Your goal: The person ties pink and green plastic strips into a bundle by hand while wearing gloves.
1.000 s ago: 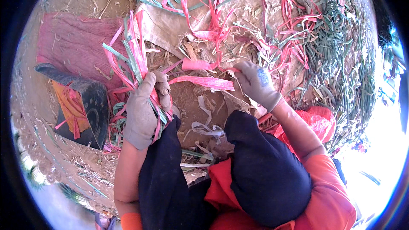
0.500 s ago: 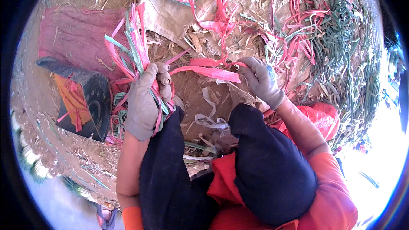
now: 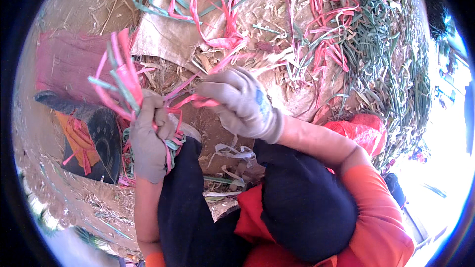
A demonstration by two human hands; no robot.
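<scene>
My left hand (image 3: pixel 151 141), in a grey work glove, is closed around a bundle of pink and green plastic strips (image 3: pixel 129 81). The bundle's loose ends fan out above the fist, and its lower ends hang beside my knee. Close by on the right, my gloved right hand (image 3: pixel 240 100) pinches a pink plastic strip (image 3: pixel 198 100), which runs toward the left fist. Its fingertips are partly hidden behind the back of the glove. Above both hands, more pink strips (image 3: pixel 225 42) lie tangled over a pale sack sheet (image 3: pixel 163 34).
A curved black rubber piece (image 3: pixel 110 141) with an orange cloth (image 3: pixel 79 136) lies left, below a pink mesh sack (image 3: pixel 69 66). At right is a heap of green leaves (image 3: pixel 386 54). A red mesh bag (image 3: pixel 363 131) sits behind my right forearm. White scraps (image 3: pixel 235 152) lie between my knees.
My right hand has moved left, close to the left hand, bringing the pink strip with it. The left hand and its bundle have shifted slightly left and down in the view.
</scene>
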